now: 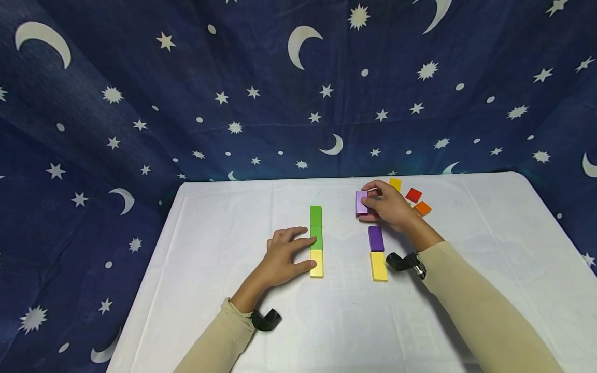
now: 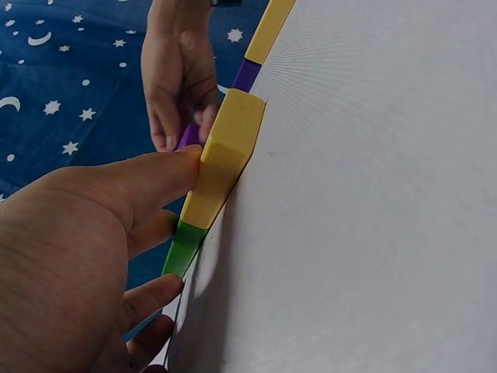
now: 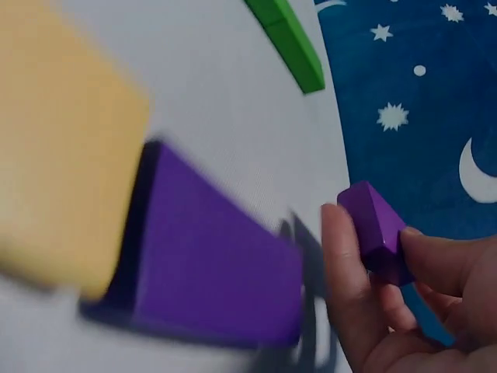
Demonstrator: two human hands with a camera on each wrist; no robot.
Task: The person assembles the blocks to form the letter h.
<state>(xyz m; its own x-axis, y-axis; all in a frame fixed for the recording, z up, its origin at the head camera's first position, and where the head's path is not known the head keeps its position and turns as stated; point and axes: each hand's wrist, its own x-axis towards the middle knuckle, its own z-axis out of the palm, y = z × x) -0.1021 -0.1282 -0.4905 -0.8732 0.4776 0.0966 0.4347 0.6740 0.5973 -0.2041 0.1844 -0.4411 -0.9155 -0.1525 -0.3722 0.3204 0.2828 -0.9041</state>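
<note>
My right hand [image 1: 389, 207] pinches a purple block [image 1: 361, 202] between thumb and fingers, beyond the right column of blocks. That column has a second purple block [image 1: 375, 239] with a yellow block [image 1: 379, 266] at its near end. To the left, two green blocks [image 1: 316, 216] and a yellow block [image 1: 316, 264] lie end to end in a straight column. Beside it is my left hand [image 1: 282, 256], its fingers spread and fairly straight. In the left wrist view its thumb tip touches the yellow block [image 2: 225, 155], and the green block [image 2: 185, 249] sits behind.
Behind my right hand lie a red block [image 1: 413, 195], an orange block [image 1: 422, 208] and another yellow block [image 1: 395, 184], with a bit of green partly hidden. The white table [image 1: 210, 223] ends at a dark blue cloth [image 1: 261, 134] with moons and stars.
</note>
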